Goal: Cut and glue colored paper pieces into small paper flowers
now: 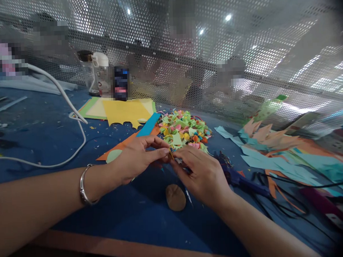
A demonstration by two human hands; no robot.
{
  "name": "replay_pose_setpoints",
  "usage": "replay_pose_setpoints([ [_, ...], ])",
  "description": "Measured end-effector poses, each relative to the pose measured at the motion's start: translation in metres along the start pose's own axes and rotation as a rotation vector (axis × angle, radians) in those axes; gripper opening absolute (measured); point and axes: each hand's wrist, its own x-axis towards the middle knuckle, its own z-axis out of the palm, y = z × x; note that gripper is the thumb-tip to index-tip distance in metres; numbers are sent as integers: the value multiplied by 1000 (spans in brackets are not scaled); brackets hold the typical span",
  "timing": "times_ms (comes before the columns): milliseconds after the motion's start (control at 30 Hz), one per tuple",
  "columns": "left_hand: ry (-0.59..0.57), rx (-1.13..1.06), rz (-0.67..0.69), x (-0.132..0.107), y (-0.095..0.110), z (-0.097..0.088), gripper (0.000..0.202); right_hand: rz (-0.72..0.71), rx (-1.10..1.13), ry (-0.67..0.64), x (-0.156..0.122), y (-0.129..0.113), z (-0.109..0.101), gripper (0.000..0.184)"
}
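Observation:
My left hand [141, 156] and my right hand [202, 172] meet fingertip to fingertip in the middle of the view. Pinched between them is a small yellow-orange paper strip [171, 154], mostly hidden by the fingers. Under the right hand a thin, shiny pointed tool [189, 198] pokes out; whether that hand holds it I cannot tell. Just below the hands a round brown disc [175, 197] lies flat on the blue table [130, 227]. Right behind the fingertips rises a heap of small folded paper pieces [185, 128] in green, pink, yellow and orange.
Colored paper sheets [126, 109], an orange sheet [118, 149] and a blue strip [149, 125] lie behind my left hand. At right are a dark blue glue gun [246, 182], cables and cut paper strips [279, 166]. Bottles [102, 73] and a phone [121, 83] stand by the perforated screen.

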Motion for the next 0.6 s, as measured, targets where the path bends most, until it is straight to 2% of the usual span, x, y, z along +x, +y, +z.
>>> replay_pose_setpoints([
  [600,19,-21,15,0,0,-2,26,13,104,-10,-2,1,5,10],
])
